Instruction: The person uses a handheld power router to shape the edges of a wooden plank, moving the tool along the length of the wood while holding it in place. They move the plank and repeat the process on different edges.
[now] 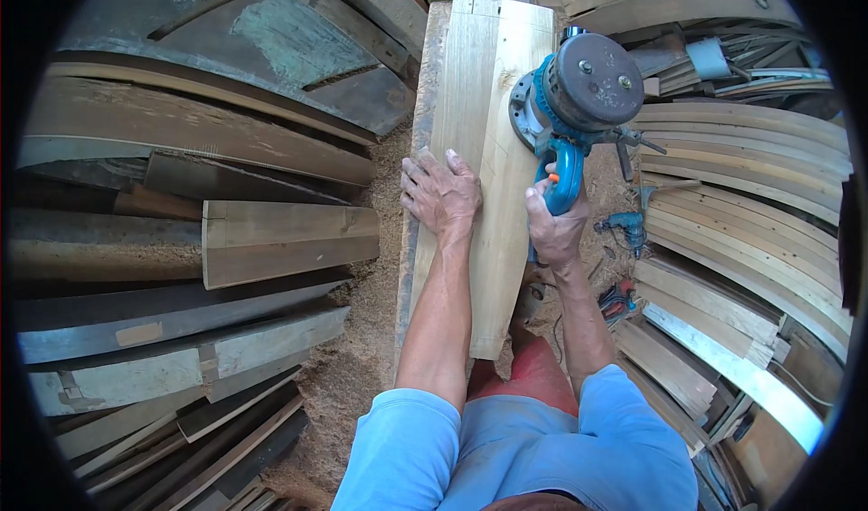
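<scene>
A long pale wooden board (497, 194) lies lengthwise on a worn, narrow workbench (425, 95). My left hand (443, 193) rests flat on the board near its left edge, fingers extended and holding nothing. Closed around the blue handle of a router (592, 81) is my right hand (561, 226). The router has a dark round top, and its round base sits at the board's right edge, towards the far end. Its cutting bit is hidden from view.
Stacked planks (289, 231) line the left side, and curved wooden pieces (741, 203) fill the right. A blue drill (626, 231) and a red power tool (619, 298) lie right of the bench. Sawdust (348, 357) covers the floor.
</scene>
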Available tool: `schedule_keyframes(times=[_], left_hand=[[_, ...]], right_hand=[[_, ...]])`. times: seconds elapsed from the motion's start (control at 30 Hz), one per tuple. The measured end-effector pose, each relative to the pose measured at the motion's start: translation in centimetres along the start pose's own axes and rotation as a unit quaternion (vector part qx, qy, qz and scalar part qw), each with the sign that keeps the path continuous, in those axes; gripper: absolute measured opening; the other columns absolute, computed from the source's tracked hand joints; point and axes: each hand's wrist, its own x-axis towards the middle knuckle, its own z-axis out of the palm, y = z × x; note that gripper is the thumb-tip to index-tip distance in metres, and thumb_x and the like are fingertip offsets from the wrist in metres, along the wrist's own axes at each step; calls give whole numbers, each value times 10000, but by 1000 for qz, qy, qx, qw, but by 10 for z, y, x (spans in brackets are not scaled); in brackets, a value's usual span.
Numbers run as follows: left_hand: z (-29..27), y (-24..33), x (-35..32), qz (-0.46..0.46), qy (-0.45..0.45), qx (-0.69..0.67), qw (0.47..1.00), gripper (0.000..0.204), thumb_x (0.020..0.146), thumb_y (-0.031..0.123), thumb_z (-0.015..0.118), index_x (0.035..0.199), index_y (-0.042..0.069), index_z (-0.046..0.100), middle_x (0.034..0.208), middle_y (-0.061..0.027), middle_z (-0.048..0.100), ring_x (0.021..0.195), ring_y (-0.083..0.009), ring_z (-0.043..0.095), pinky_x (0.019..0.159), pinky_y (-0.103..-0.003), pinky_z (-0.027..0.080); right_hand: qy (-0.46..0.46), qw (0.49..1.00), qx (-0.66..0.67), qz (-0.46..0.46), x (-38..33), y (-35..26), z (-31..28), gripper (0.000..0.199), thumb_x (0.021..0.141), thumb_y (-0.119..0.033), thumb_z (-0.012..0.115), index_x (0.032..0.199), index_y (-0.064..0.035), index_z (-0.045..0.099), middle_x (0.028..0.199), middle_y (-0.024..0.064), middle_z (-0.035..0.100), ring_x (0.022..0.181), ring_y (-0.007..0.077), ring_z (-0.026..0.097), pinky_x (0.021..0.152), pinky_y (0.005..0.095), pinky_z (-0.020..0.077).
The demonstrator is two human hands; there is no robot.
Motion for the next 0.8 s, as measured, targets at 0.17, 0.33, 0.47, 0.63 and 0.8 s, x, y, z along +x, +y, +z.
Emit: schedule_keyframes(times=[0.17, 0.33, 0.47, 0.63, 0.8], left_hand=[[-5, 0, 0, 4, -1, -2, 1000, 609, 1043, 465, 453, 1450, 20, 530, 1546, -289, 463, 1417, -432, 439, 1145, -582, 323], [-6, 1, 1, 5, -2, -12, 1000, 604, 1042, 462, 453, 1446, 21, 533, 1543, -294, 464, 1413, -431, 447, 1142, -581, 325], [-6, 0, 2, 4, -5, -11, 1000, 602, 1044, 463, 449, 1442, 19, 534, 1542, -296, 464, 1418, -432, 443, 1145, -582, 321], [-5, 0, 1, 2, 2, -15, 1000, 605, 1045, 465, 444, 1445, 19, 532, 1544, -300, 460, 1418, -433, 443, 1146, -587, 317], [-6, -1, 1, 7, 1, -17, 1000, 608, 1046, 462, 447, 1448, 13, 524, 1544, -303, 459, 1414, -437, 445, 1145, -592, 315]], right_hand=[[6, 1000, 4, -16, 11, -1, 5, 396, 880, -73, 743, 1228, 25, 580, 931, 15, 611, 834, 92, 602, 820, 285, 520], [7, 999, -8, -42, 23, -5, 7, 371, 883, -55, 731, 1213, 20, 580, 894, 3, 612, 808, 82, 596, 809, 268, 513], [4, 1000, 5, -24, 36, -10, 10, 351, 887, -39, 720, 1205, 12, 581, 877, -1, 609, 788, 75, 586, 786, 268, 511], [3, 999, 19, -27, 46, -5, 10, 356, 886, -33, 716, 1214, -6, 582, 876, -7, 605, 780, 70, 580, 767, 262, 506], [4, 999, 18, -31, 50, -7, 11, 360, 886, -30, 713, 1221, -19, 582, 874, -11, 601, 784, 66, 580, 758, 260, 505]])
